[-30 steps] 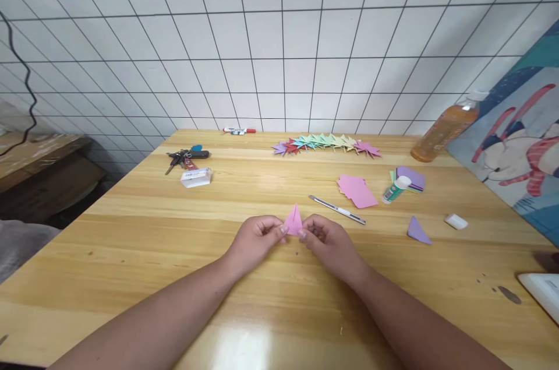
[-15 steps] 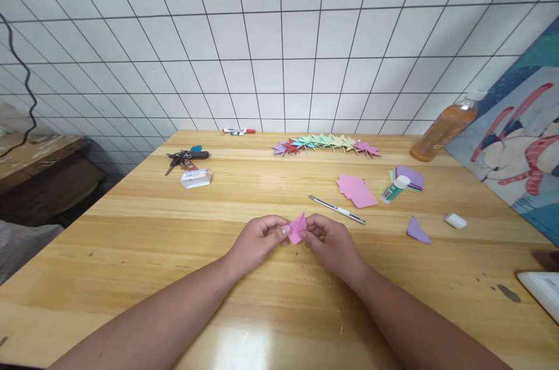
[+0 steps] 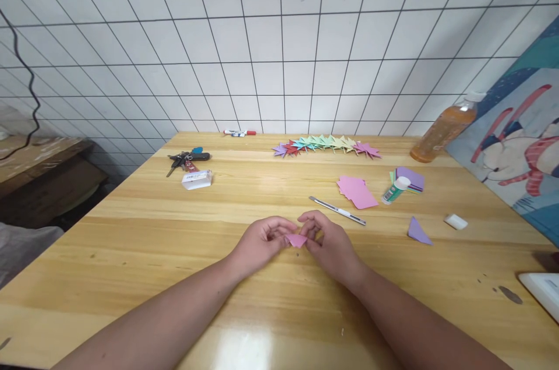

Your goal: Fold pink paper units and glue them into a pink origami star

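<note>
A small folded piece of pink paper (image 3: 297, 240) is held low over the wooden table, between both hands. My left hand (image 3: 265, 240) pinches its left edge with thumb and fingers. On the other side my right hand (image 3: 326, 240) grips the right corner, its fingers curled. Just beyond my right hand lies a silver utility knife (image 3: 337, 210). Behind the knife is a loose stack of pink paper sheets (image 3: 357, 191). A folded purple paper triangle (image 3: 420, 231) rests to the right of my right hand.
A row of colourful folded paper stars (image 3: 327, 145) runs along the wall. At right are a glue stick (image 3: 396, 189), purple-topped paper squares (image 3: 413, 178), an eraser (image 3: 456, 221) and a bottle (image 3: 445, 128). Keys (image 3: 187, 158), a small white box (image 3: 197, 179) and markers (image 3: 239, 133) lie at left.
The upright pink point has gone down, so the paper now looks flatter and shorter. My right fingers have risen slightly and spread a little. The other things stay put.
</note>
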`<state>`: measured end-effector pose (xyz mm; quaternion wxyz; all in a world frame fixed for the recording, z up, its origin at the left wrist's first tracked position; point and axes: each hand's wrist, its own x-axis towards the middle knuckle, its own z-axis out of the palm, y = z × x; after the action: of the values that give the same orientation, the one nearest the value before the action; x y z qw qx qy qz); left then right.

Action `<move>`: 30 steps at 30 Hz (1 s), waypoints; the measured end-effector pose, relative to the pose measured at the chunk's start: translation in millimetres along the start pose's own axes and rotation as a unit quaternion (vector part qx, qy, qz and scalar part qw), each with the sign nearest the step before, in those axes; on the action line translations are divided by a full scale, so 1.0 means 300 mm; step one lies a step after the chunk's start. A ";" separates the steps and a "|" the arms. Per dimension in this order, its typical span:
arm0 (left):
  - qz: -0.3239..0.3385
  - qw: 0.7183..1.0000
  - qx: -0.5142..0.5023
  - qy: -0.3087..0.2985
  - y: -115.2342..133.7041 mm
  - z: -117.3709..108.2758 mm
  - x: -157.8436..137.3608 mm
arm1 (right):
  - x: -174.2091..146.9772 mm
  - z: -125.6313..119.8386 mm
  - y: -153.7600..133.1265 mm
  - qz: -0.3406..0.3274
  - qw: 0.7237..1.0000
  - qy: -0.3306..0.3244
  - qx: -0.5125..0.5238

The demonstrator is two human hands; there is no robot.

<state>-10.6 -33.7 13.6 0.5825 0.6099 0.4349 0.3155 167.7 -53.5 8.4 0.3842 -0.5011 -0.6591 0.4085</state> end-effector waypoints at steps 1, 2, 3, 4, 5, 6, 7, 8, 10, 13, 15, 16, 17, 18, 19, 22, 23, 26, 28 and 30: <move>-0.002 1.000 0.003 0.002 -0.004 -0.001 0.001 | 0.000 0.000 -0.001 -0.003 1.000 0.003 0.001; -0.001 1.000 0.004 0.002 -0.008 -0.002 0.001 | 0.000 0.000 -0.003 -0.003 1.000 0.006 0.003; 0.003 1.000 0.003 0.003 -0.013 -0.003 0.002 | 0.000 0.000 -0.004 -0.003 1.000 0.006 0.007; 0.007 1.000 0.004 0.003 -0.016 -0.004 0.002 | 0.000 0.000 -0.006 -0.001 1.000 0.006 0.011; 0.011 1.000 0.008 0.003 -0.019 -0.005 0.001 | 0.001 0.000 -0.008 0.001 1.000 0.006 0.015; 0.014 1.000 0.014 0.004 -0.021 -0.005 0.001 | 0.001 0.000 -0.009 0.004 1.000 0.006 0.019; 0.015 1.000 0.022 0.005 -0.021 -0.005 0.000 | 0.002 0.000 -0.011 0.008 1.000 0.005 0.023; 0.016 0.999 0.029 0.006 -0.020 -0.004 -0.001 | 0.002 0.000 -0.013 0.012 1.000 0.003 0.028; 0.016 0.999 0.038 0.004 -0.017 -0.001 -0.003 | 0.003 -0.002 -0.017 0.016 0.999 -0.001 0.031; 0.025 0.999 0.034 -0.002 -0.013 0.004 -0.002 | 0.003 -0.006 -0.023 0.006 1.000 -0.008 0.004; 0.040 0.999 0.030 -0.008 -0.015 0.007 -0.001 | 0.002 -0.008 -0.025 0.004 1.000 -0.008 -0.015; 0.049 0.998 0.029 -0.009 -0.016 0.008 -0.001 | 0.002 -0.008 -0.026 0.006 1.000 -0.009 -0.015; 0.057 0.998 0.033 -0.004 -0.018 0.008 -0.001 | 0.002 -0.008 -0.027 0.012 1.000 -0.015 -0.006; 0.064 0.997 0.042 0.006 -0.018 0.008 -0.003 | 0.002 -0.007 -0.028 0.019 1.000 -0.024 0.008; 0.069 0.996 0.056 0.020 -0.018 0.008 -0.006 | 0.003 -0.007 -0.029 0.027 0.999 -0.035 0.024; 0.077 0.988 0.122 0.059 -0.008 0.008 -0.018 | 0.006 -0.008 -0.030 0.046 0.995 -0.053 0.069; 0.080 0.984 0.145 0.065 -0.002 0.009 -0.022 | 0.007 -0.008 -0.030 0.052 0.994 -0.053 0.078; 0.092 0.974 0.193 0.076 0.017 0.009 -0.035 | 0.011 -0.011 -0.031 0.065 0.991 -0.051 0.102; 0.102 0.969 0.210 0.082 0.026 0.010 -0.041 | 0.011 -0.011 -0.032 0.065 0.990 -0.056 0.114; 0.114 0.964 0.224 0.083 0.028 0.009 -0.045 | 0.010 -0.012 -0.033 0.058 0.989 -0.062 0.121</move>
<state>-12.5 -46.7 23.2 0.3531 0.7419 0.4691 0.3237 167.0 -51.7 19.2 0.3755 -0.4622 -0.5972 0.5373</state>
